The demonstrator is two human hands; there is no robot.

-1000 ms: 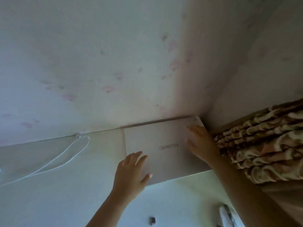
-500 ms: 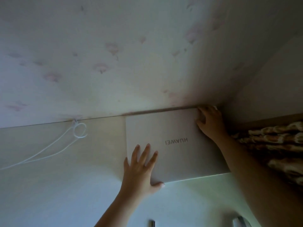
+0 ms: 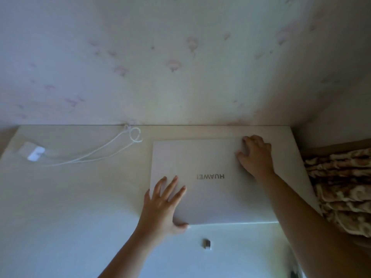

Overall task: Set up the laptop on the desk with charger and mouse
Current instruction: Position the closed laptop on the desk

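Two hands, left [image 3: 162,205] and right [image 3: 255,155], press a closed laptop [image 3: 216,199] on the pale desk [image 3: 70,197].

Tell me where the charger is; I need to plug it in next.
In the head view the charger lies at the desk's far left, its white cable trailing right toward the closed laptop.

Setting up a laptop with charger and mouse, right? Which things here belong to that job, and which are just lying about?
Part of the job:
- closed laptop, with the left hand and right hand on its lid
- white charger and its cable, far left
- desk

Just lying about:
- patterned fabric, right
- small silvery object near the front, too small to identify

No mouse is visible.
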